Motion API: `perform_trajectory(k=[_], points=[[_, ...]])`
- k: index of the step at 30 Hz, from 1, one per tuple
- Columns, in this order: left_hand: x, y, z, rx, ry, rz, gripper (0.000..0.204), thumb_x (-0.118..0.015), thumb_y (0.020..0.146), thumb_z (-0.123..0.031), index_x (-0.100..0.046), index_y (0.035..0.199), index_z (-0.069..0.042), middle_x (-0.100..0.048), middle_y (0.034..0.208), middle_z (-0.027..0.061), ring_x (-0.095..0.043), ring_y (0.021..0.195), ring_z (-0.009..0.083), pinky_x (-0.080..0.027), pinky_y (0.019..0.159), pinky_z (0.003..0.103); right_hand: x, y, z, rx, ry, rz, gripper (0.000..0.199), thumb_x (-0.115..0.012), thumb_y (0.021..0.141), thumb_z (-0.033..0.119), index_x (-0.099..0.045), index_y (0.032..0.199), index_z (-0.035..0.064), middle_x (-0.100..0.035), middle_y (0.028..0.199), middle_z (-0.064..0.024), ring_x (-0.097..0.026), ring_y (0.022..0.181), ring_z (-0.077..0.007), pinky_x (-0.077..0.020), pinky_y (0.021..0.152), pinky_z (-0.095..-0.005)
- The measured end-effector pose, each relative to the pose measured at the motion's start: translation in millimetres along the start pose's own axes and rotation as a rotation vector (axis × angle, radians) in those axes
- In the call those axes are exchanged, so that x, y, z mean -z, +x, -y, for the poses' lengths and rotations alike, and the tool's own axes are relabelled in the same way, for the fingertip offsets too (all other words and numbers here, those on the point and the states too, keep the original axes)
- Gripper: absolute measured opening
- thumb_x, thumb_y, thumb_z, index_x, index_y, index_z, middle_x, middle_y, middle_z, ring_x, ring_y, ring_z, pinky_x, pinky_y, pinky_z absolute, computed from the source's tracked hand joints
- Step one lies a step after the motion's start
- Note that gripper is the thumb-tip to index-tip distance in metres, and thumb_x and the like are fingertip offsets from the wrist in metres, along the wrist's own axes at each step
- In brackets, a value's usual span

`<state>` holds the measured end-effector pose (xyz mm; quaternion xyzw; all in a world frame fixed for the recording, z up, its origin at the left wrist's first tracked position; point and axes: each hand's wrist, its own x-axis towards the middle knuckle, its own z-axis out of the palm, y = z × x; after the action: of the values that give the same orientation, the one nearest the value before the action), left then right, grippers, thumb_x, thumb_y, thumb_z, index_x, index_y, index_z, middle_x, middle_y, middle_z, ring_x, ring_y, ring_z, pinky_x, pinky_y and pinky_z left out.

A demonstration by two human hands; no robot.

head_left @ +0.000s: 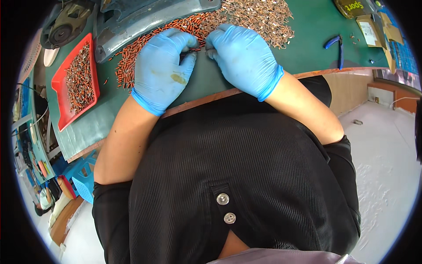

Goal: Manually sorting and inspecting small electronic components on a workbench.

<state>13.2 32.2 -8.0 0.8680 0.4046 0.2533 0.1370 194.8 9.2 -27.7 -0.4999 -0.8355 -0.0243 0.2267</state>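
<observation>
Both my hands wear blue gloves and meet over the table's near side, fingertips almost touching. My left hand [160, 66] is curled, thumb and forefinger close together, with a dark stain on the glove's back. My right hand [241, 57] is also closed, its fingertips drawn together facing the left. A tiny orange piece shows between them, but what each hand grips is too small to make out. Left of and behind my left hand spreads a pile of small orange parts with metal ends [125, 66]. Beyond my right hand lies a pile of copper-coloured small parts [274, 22].
A red scoop-shaped tray [96, 83] of similar orange parts lies at the left. Behind stands a grey metal machine base [132, 26]. Blue-handled pliers [340, 53] and an opened cardboard box [369, 31] are at the right on the green table [312, 53]. A blue plastic stool [83, 180] stands below left.
</observation>
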Motion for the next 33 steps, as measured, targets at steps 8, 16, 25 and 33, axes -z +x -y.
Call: perform_trajectory(k=[8, 16, 25, 33], points=[[17, 3, -12, 0.107, -0.315, -0.009, 0.018, -0.069, 0.078, -0.005, -0.066, 0.095, -0.001, -0.065, 0.083, 0.0058, -0.059, 0.071, 0.0130, -0.048, 0.067, 0.025, 12, 4, -3, -0.095, 0.559, -0.069, 0.010, -0.063, 0.083, 0.004, -0.060, 0.091, -0.0005, -0.060, 0.081, -0.0141, -0.059, 0.073, -0.0269, -0.0487, 0.069, -0.0335], [21, -6, -15, 0.278, -0.550, 0.026, 0.015, -0.064, 0.085, -0.005, -0.065, 0.099, 0.001, -0.065, 0.087, 0.0023, -0.057, 0.076, 0.0077, -0.046, 0.071, 0.021, 21, -3, 12, -0.266, 0.874, -0.047, 0.014, -0.067, 0.081, 0.002, -0.061, 0.093, 0.0003, -0.063, 0.085, -0.0067, -0.061, 0.076, -0.0153, -0.0503, 0.072, -0.0278], [28, -9, -20, 0.383, -0.741, 0.039, 0.017, -0.060, 0.087, -0.006, -0.063, 0.102, 0.002, -0.064, 0.088, 0.0023, -0.055, 0.076, 0.0080, -0.045, 0.071, 0.021, 18, -2, 12, 0.088, 0.465, -0.347, 0.024, -0.075, 0.075, 0.004, -0.064, 0.096, 0.0021, -0.065, 0.083, -0.0048, -0.061, 0.062, -0.0098, -0.0511, 0.057, -0.0223], [15, -14, -23, 0.242, -0.643, -0.231, 0.009, -0.067, 0.082, -0.005, -0.066, 0.091, -0.001, -0.062, 0.076, -0.0022, -0.052, 0.065, 0.0032, -0.043, 0.060, 0.019, 24, 2, 25, -0.506, 1.412, -0.046, 0.014, -0.063, 0.088, 0.006, -0.063, 0.100, -0.0029, -0.066, 0.089, -0.0076, -0.062, 0.075, -0.0113, -0.0511, 0.068, -0.0223]])
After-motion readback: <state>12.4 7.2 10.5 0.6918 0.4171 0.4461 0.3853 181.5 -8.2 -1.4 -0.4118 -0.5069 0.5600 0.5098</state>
